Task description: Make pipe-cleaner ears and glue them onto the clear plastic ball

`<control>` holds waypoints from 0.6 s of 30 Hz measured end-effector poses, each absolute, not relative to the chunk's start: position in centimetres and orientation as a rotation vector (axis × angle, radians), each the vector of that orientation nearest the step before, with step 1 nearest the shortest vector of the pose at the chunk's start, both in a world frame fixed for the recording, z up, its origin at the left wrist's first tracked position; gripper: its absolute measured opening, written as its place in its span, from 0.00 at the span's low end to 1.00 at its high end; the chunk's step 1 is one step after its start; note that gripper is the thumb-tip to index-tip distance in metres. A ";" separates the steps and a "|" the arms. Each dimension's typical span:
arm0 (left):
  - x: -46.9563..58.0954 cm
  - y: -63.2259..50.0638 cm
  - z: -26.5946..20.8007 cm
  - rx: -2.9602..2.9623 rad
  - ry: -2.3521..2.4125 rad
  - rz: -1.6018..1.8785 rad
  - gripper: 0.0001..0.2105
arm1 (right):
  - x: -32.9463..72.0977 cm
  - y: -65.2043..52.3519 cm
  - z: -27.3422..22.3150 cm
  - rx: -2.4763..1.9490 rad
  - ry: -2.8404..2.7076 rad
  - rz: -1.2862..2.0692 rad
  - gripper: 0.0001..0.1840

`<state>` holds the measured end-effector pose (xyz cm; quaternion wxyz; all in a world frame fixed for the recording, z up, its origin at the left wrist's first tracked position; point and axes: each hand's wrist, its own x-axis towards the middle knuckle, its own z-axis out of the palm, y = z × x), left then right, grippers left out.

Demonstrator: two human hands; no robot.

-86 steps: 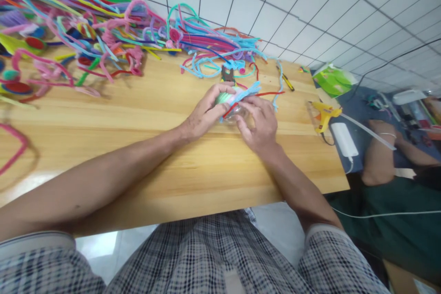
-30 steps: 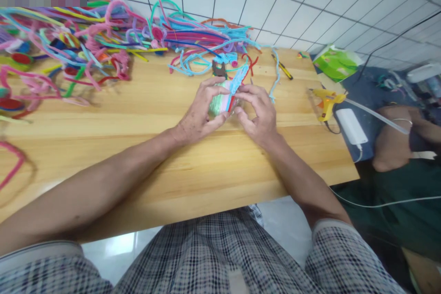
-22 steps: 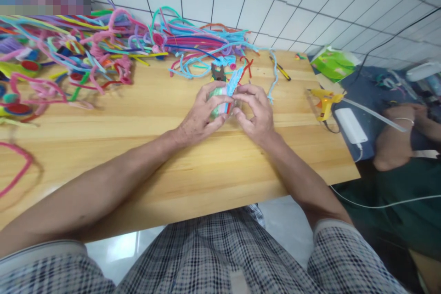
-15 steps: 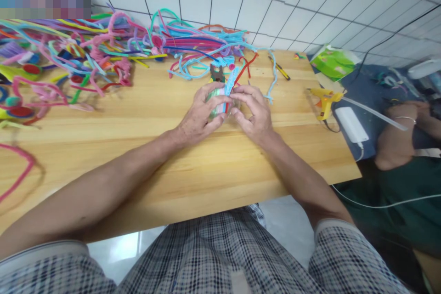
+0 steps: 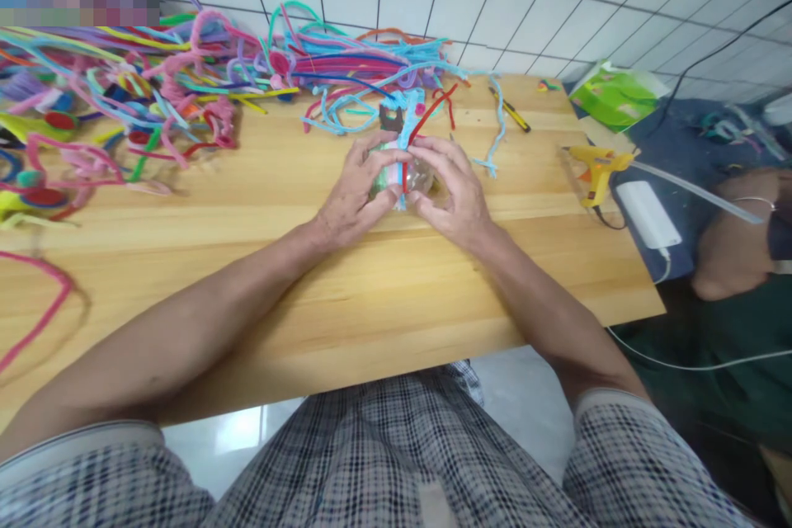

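Note:
Both hands are around a clear rounded plastic container (image 5: 421,176), which looks like a bottle, at the middle of the table. Bands of green, pale pink, blue and red pipe cleaner circle its left part. My left hand (image 5: 351,191) grips that wrapped part from the left, fingers on top and thumb in front. From the other side my right hand (image 5: 456,194) curls over the clear end, fingertips and thumb at the red pipe cleaner (image 5: 435,112), whose free end sticks up and away. A light blue fuzzy strip (image 5: 408,122) rises behind the fingers. The container's underside is hidden.
Dark-jawed pliers (image 5: 389,118) lie just behind the hands. A heap of coloured pipe cleaners (image 5: 346,66) runs along the back left. To the right are a utility knife (image 5: 513,114), a yellow glue gun (image 5: 597,169), a white power block (image 5: 648,214) and another person's arm (image 5: 733,231).
The view has shifted slightly. My right fingers have opened a little off the container, showing more of its clear end. The red pipe cleaner's free end now stands out more plainly.

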<state>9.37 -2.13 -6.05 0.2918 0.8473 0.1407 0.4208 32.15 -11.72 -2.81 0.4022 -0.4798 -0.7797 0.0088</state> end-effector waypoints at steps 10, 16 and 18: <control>8.8 -2.0 -5.5 2.249 0.414 1.124 0.25 | 31.1 -11.4 -3.0 -1.290 -1.934 0.091 0.37; 8.7 -2.1 -5.3 2.226 0.410 1.101 0.24 | 31.4 -11.3 -3.0 -1.260 -1.908 0.096 0.38; 8.7 -2.1 -5.3 2.226 0.418 1.099 0.24 | 31.5 -11.2 -3.0 -1.260 -1.906 0.099 0.38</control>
